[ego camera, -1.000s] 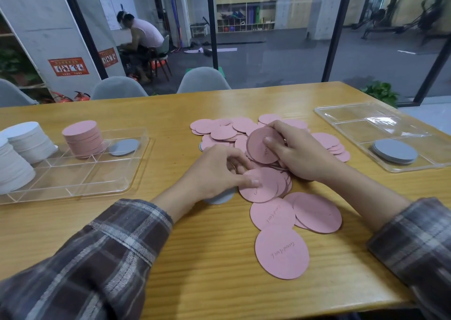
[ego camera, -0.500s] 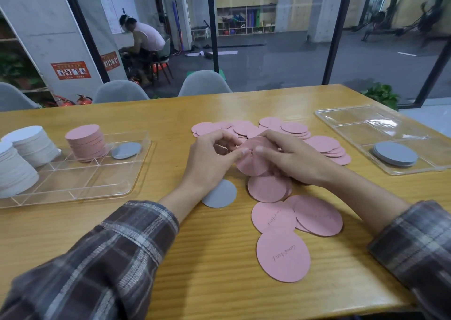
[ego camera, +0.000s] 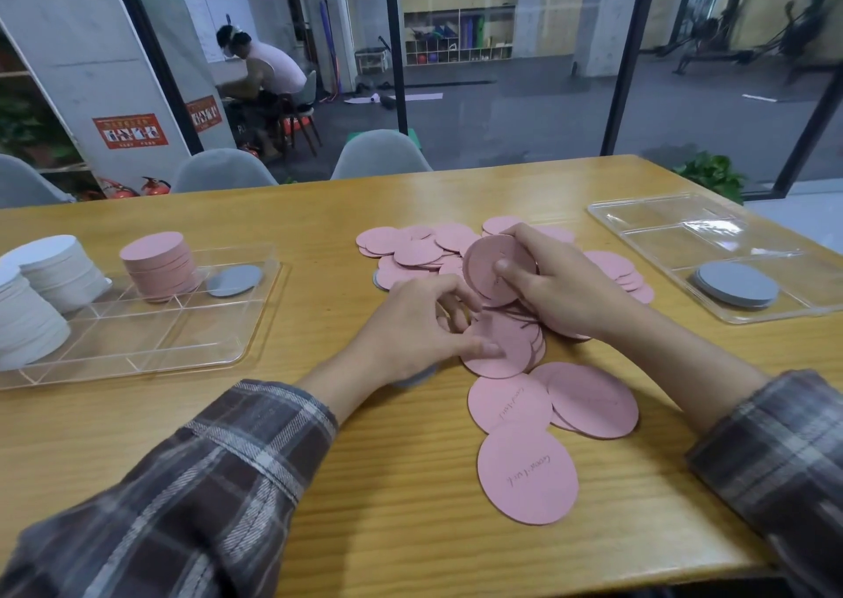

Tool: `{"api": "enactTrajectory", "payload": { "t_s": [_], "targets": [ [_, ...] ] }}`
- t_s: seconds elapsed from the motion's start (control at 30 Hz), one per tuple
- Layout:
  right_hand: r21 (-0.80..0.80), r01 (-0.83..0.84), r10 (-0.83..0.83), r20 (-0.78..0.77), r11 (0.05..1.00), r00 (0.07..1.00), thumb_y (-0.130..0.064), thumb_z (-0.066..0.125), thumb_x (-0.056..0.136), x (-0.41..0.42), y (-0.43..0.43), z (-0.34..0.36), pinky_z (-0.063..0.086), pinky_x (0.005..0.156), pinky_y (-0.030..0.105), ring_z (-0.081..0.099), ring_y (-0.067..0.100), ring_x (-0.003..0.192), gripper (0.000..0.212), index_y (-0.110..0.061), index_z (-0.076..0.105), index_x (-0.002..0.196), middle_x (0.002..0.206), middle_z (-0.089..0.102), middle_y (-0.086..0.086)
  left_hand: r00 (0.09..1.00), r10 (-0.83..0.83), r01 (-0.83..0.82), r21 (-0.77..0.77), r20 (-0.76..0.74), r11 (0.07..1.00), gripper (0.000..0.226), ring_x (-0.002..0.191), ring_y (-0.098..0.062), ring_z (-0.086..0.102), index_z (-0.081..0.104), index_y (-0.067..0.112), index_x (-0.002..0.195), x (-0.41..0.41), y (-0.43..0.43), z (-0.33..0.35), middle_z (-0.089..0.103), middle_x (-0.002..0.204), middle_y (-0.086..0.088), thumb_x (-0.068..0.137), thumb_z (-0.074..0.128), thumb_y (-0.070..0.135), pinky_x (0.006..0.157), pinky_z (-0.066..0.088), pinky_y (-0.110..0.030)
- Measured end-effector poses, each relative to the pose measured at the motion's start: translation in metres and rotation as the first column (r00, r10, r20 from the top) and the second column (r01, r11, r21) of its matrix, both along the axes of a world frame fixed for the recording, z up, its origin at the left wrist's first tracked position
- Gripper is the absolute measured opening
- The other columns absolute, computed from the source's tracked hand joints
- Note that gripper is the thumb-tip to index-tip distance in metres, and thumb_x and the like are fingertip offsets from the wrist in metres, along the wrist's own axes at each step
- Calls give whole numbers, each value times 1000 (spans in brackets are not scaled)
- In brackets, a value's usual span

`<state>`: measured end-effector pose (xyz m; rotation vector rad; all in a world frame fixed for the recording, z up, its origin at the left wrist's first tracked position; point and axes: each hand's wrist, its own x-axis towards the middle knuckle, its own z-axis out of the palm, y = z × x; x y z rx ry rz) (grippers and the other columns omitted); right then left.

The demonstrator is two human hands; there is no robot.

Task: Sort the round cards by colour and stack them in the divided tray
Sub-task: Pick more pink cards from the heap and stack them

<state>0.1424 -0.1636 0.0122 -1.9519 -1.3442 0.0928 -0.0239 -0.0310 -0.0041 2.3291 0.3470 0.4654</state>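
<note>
Landmark: loose pink pile [ego camera: 419, 246], spread mid-bench [ego camera: 319, 483], beyond both hands.
Right hand [ego camera: 570, 296]: at the near-right edge of the loose pink pile. Fingers [ego camera: 529, 237] curled round a pink bundle [ego camera: 495, 264] held tilted up off the bench, thumb across its face.
Left hand [ego camera: 410, 328]: just near-left of the pile. Fingers bent down onto a small pink heap [ego camera: 506, 351], thumb flat on the top card. Pinching or only pressing, cannot tell.
Sorted, left of the pile: left divided tray [ego camera: 137, 342] with a grey card [ego camera: 235, 280] flat in the compartment nearest the pile, a tall pink stack [ego camera: 159, 264] one compartment farther off, and white stacks [ego camera: 59, 264] farthest off.
Sorted, right of the pile: right tray [ego camera: 711, 232] holding a low grey stack [ego camera: 736, 285].
Unsorted: most of the pile itself, the bundle and heap under the hands, and three near pink cards [ego camera: 527, 474] lying nearer than the pile.
Stray grey: one edge showing at the pile's left rim, another mostly hidden beneath the left hand.
White: none visible loose, so probably finished.
Progress, as a judgement: pink well begun but far from done. Grey nearly done. Gathering of pink underway, not yet carried to the tray.
</note>
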Motion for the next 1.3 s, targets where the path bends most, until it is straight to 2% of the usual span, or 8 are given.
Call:
{"api": "enactTrajectory", "payload": {
  "t_s": [0.27,0.43,0.63,0.73,0.8,0.9,1.0,1.3],
  "targets": [
    [21,-59,62,-163,998,985,-24,41,109,3,3,-6,42,70,34,49,6,66,18,-22,57,101,66,53,-23,992,67,-48,-171,110,984,9,68,-13,65,80,19,93,-1,23,0,75,82,-2,86,85,20,78,58,-36],
    [46,-117,125,-311,992,942,-36,41,109,-5,3,-3,40,58,28,51,6,58,26,-36,58,89,62,53,-21,953,213,-139,-315,216,939,15,68,-25,75,73,8,92,4,22,-4,75,74,-4,87,84,17,78,63,-45],
    [-63,-132,127,-88,989,988,-36,55,103,-7,1,-2,48,71,35,58,2,72,12,-38,53,91,77,62,-20,935,240,-130,-375,262,918,21,68,-24,77,68,0,93,7,13,-3,76,79,-13,87,84,13,67,62,-31],
    [-58,-97,94,-48,994,994,-29,54,105,-9,0,1,40,67,19,57,-6,71,18,-39,50,90,78,59,-20,937,249,-167,-312,243,935,20,66,-20,76,67,8,85,5,11,-1,75,76,-7,89,84,20,65,60,-31],
    [-35,-68,67,-25,997,997,-28,53,105,-8,-1,2,39,68,16,58,-6,81,5,-32,55,102,87,61,-19,967,171,-142,-156,188,977,24,66,-16,71,68,14,78,2,11,0,73,73,1,87,84,30,67,57,-31],
    [-27,-23,23,-19,999,1000,-31,51,105,-6,-2,3,46,81,36,60,16,93,19,-17,56,118,99,67,-5,995,-96,95,-6,-40,995,31,69,-9,62,71,20,77,-6,0,2,71,77,6,77,90,44,68,52,-27],
    [-38,-17,16,-13,999,1000,-31,51,105,-7,-2,3,47,87,40,60,22,98,22,-16,56,120,105,68,0,980,-141,154,89,-140,984,39,75,-2,56,70,26,81,-10,-8,4,69,88,10,64,96,50,67,44,-14],
    [-21,-16,16,0,1000,1000,-29,52,105,-4,-1,0,37,71,10,57,12,95,18,-20,56,121,103,65,-10,957,-253,245,-71,-139,967,17,74,-11,59,80,17,91,-8,5,10,74,83,14,79,92,20,68,49,-22]
  ]
}}
